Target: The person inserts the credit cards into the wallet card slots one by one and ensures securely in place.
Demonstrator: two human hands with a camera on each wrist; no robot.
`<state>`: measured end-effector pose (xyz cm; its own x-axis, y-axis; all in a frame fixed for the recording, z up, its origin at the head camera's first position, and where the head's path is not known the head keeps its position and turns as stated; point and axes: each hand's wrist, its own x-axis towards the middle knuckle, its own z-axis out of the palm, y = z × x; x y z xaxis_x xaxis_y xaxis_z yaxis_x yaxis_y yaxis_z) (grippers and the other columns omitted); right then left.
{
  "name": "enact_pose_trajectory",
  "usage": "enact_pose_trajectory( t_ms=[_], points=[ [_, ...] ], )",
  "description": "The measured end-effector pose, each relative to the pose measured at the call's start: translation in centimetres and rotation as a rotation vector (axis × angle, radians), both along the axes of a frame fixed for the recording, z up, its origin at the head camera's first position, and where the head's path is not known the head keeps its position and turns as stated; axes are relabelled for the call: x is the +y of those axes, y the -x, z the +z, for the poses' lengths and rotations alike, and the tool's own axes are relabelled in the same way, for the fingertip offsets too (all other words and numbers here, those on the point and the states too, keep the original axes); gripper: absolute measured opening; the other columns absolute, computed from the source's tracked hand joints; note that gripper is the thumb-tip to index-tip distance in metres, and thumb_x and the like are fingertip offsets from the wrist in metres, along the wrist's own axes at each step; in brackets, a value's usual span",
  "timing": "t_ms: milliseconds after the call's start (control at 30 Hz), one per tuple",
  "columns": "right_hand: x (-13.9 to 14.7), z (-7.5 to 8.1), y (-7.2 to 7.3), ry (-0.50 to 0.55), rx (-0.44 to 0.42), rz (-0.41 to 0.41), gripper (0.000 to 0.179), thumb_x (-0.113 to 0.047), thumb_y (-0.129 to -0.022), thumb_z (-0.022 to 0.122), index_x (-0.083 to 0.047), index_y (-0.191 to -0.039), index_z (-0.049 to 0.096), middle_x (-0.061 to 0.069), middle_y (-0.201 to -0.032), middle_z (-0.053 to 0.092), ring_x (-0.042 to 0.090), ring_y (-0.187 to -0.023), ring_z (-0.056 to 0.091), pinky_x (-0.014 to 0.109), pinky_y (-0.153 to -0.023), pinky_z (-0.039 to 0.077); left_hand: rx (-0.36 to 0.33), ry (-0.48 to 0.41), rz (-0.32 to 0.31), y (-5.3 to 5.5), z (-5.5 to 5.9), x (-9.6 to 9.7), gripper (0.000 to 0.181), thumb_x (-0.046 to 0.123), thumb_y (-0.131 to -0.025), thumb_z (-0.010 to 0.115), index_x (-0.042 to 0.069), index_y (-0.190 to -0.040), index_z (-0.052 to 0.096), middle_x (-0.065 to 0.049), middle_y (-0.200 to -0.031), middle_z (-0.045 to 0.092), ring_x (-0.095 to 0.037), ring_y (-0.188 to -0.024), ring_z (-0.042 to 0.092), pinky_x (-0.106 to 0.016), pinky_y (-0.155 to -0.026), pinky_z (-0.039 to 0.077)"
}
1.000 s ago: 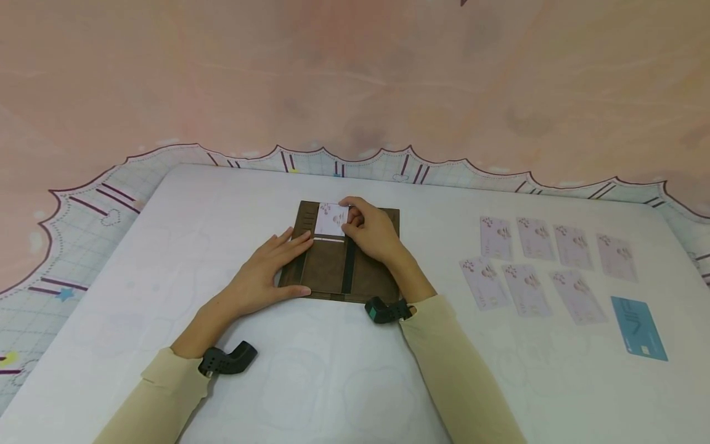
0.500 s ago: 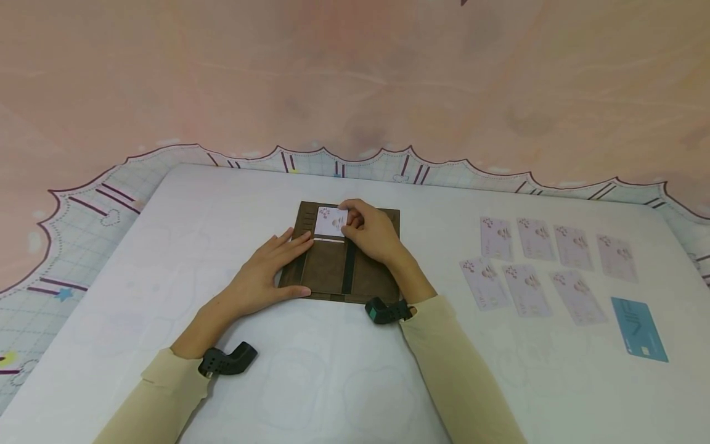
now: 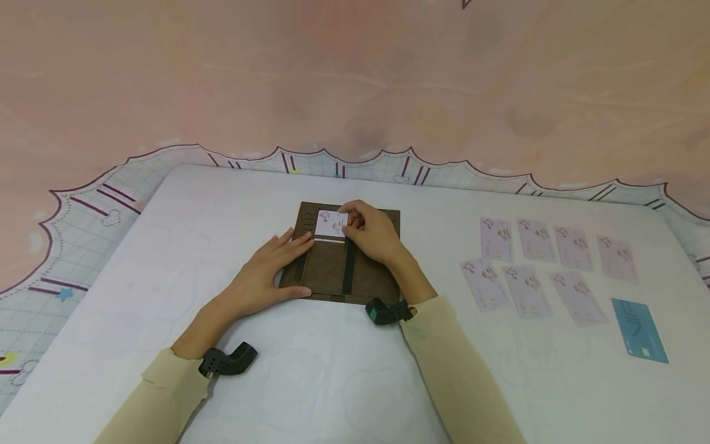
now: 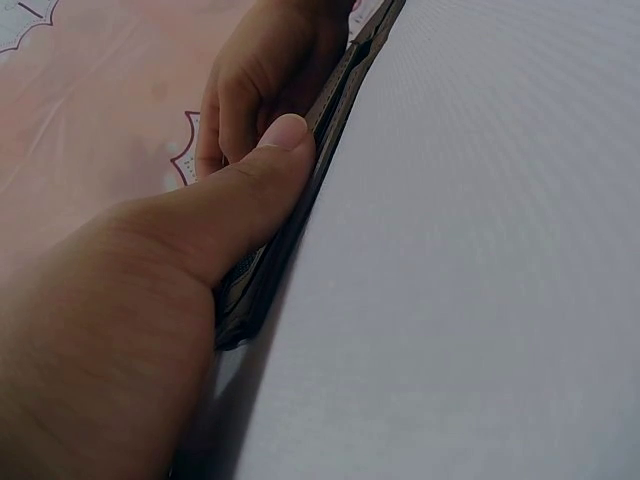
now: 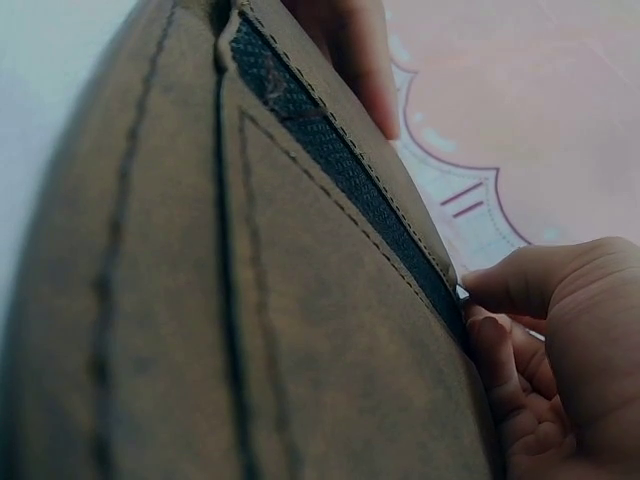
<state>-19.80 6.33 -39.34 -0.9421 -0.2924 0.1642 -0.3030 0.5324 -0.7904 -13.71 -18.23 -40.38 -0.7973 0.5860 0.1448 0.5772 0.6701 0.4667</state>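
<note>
A brown wallet [image 3: 324, 268] lies spread flat on the white table, its pockets facing up. Partly tucked into an upper pocket is a white card [image 3: 331, 224] with a pinkish floral print; its lower part is hidden. My right hand [image 3: 374, 234] pinches the card's right edge between thumb and curled fingers, and a sliver of the card [image 5: 462, 292] shows there in the right wrist view. With fingers spread, my left hand [image 3: 266, 268] rests on the wallet's left side, its thumb along the near edge. A thin white edge [image 3: 329, 240] shows just below the card.
Several similar pale cards [image 3: 534, 238] lie in two rows on the table's right side. Beyond them, closer to me, is a blue card [image 3: 640, 330]. A pink printed cloth [image 3: 355, 80] with a scalloped border hangs behind the table [image 3: 310, 370].
The white card has slid a little toward me, deeper into the pocket, with my right fingers at its edge. My left hand keeps its place on the wallet.
</note>
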Motion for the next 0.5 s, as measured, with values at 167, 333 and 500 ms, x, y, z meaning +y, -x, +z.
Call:
enact_pose_trajectory(
  t_ms=[167, 333, 500],
  points=[
    [0.03, 0.01, -0.05, -0.007, 0.004, 0.002, 0.022, -0.008, -0.090, 0.064, -0.008, -0.112, 0.064, 0.004, -0.085, 0.057, 0.017, -0.077, 0.053, 0.027, -0.068, 0.044, -0.002, 0.002, 0.004, -0.05, 0.06, 0.04, 0.085, 0.045, -0.080, 0.074, 0.014, -0.149, 0.036, -0.003, -0.154, 0.030, -0.027, -0.145, 0.011, -0.048, -0.116, 0.009],
    [0.07, 0.02, -0.08, -0.018, 0.012, 0.015, 0.020, -0.009, -0.091, 0.063, -0.008, -0.110, 0.065, 0.004, -0.086, 0.057, 0.018, -0.077, 0.053, 0.029, -0.068, 0.045, -0.001, 0.000, 0.004, -0.03, -0.03, -0.01, 0.085, 0.045, -0.080, 0.074, 0.014, -0.149, 0.035, -0.003, -0.154, 0.030, -0.027, -0.145, 0.012, -0.048, -0.116, 0.009],
    [0.11, 0.08, -0.12, -0.014, 0.009, 0.020, 0.019, -0.008, -0.091, 0.063, -0.008, -0.110, 0.066, 0.004, -0.086, 0.057, 0.017, -0.077, 0.053, 0.029, -0.068, 0.045, 0.007, -0.004, 0.001, -0.04, -0.12, -0.02, 0.084, 0.046, -0.081, 0.073, 0.015, -0.149, 0.036, -0.004, -0.154, 0.031, -0.028, -0.144, 0.013, -0.049, -0.115, 0.010]
  ],
)
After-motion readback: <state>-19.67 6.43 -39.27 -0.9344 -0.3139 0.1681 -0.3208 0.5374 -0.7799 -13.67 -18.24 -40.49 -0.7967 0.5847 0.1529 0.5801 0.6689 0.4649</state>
